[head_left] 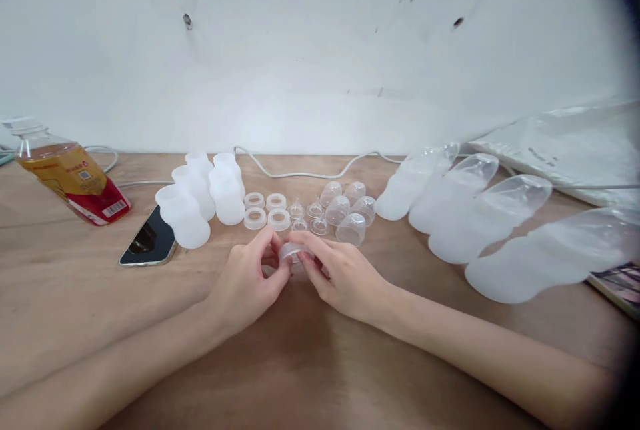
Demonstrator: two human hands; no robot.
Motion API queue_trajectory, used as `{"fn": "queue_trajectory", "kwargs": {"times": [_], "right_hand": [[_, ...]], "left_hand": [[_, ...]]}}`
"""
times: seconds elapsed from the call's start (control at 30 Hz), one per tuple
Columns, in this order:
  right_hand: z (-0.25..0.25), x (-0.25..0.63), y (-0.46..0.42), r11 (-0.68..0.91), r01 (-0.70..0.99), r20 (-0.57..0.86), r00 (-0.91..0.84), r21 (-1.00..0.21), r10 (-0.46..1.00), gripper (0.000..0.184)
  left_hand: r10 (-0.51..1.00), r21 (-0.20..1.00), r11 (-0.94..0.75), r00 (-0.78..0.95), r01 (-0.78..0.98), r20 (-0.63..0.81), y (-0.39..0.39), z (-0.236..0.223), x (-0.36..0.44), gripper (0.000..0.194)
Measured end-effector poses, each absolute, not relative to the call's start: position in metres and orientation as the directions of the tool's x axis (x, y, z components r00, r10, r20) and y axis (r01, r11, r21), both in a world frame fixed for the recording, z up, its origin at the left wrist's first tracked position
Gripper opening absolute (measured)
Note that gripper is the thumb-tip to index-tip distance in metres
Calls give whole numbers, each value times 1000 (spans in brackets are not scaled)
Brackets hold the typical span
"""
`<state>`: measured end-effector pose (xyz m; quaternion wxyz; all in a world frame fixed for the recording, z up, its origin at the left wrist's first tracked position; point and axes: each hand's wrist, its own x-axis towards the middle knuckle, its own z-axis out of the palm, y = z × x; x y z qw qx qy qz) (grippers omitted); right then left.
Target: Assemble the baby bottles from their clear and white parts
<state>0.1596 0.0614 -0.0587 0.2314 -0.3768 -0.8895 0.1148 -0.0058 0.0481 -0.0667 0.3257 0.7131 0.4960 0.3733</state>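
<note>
Both hands meet at the middle of the table, fingers pinched round a translucent baby bottle collar ring (289, 251). My left hand (250, 270) grips its left side, and my right hand (345, 273) holds the right side. Fingers cover much of the piece, so I cannot tell whether a nipple sits in it. Just beyond them are several loose collar rings (255, 219), several clear nipples (319, 225) and several clear dome caps (351, 229).
Frosted bottle bodies (185, 217) stand at left behind a phone (149, 240) and a drink bottle (80, 180). Several capped baby bottles (465, 220) stand in rows at right, near a plastic bag (570, 143). A white cable (305, 175) runs along the wall.
</note>
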Motion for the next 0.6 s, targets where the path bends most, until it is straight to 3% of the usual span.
{"fn": "queue_trajectory", "kwargs": {"times": [0.17,0.43,0.5,0.6], "right_hand": [[-60,160,60,761,538,375,-663,-362,648,31],[-60,158,61,713,608,408,-587,-349,700,31],[-59,156,60,698,602,397,-574,-388,716,29],[-58,153,57,664,518,376,-557,-540,740,25]], "left_hand": [[952,839,-291,229,459,205,50,-63,-6,14],[952,856,-234,287,462,106,45,-61,-5,16],[954,882,-195,290,430,69,45,-60,-4,16],[962,857,-210,255,470,95,45,-55,-4,20]]}}
